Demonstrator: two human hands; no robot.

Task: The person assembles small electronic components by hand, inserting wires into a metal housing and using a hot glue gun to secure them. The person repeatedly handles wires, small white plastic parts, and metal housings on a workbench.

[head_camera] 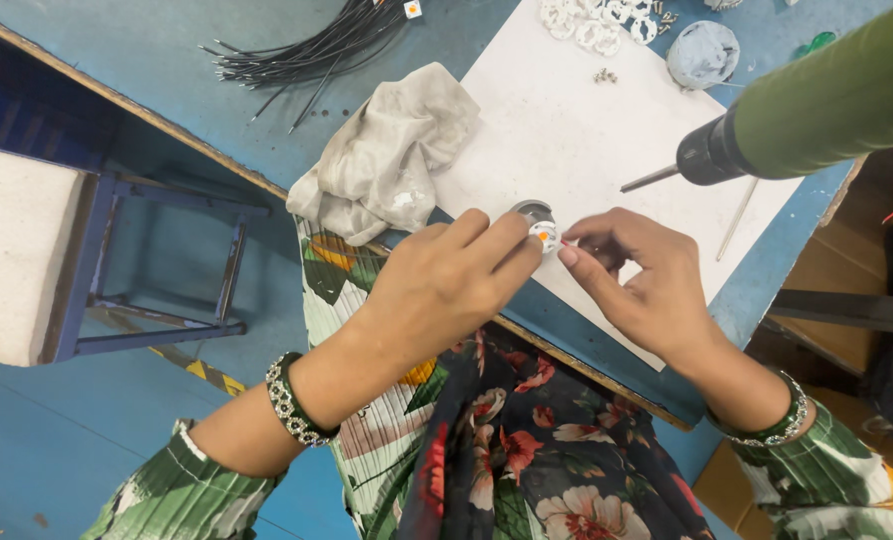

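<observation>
- Your left hand (446,285) was curled nearly closed, its thumb and forefinger pinching a small round white part (543,233) with an orange spot at its middle.
- Your right hand (638,275) was also drawn in, thumb and forefinger tips pressed together right against the right side of that same part; whether they gripped something tiny there was too small to tell.
- A small grey metal ring (532,209) sat just behind the white part, touching or nearly touching your left fingertips.
- Both hands worked over the near edge of a white sheet (566,140), which lay on a blue worktable (216,110) and reached almost to the table's near edge.
- A crumpled grey rag (391,150) lay at the sheet's left edge, partly hanging over the near edge of the table, just beside your left hand.
- A green powered screwdriver (806,115) hung in from the right above the sheet, its bit pointing left, near your right hand but apart from it.
- A bundle of black wires (306,50) lay toward the far left of the table; a heap of small white parts (596,20) and a blue-grey lump (702,54) sat at the sheet's far edge, well apart from your hands.
- A blue-framed stool (96,260) stood on the blue floor to the left, below the table edge.
</observation>
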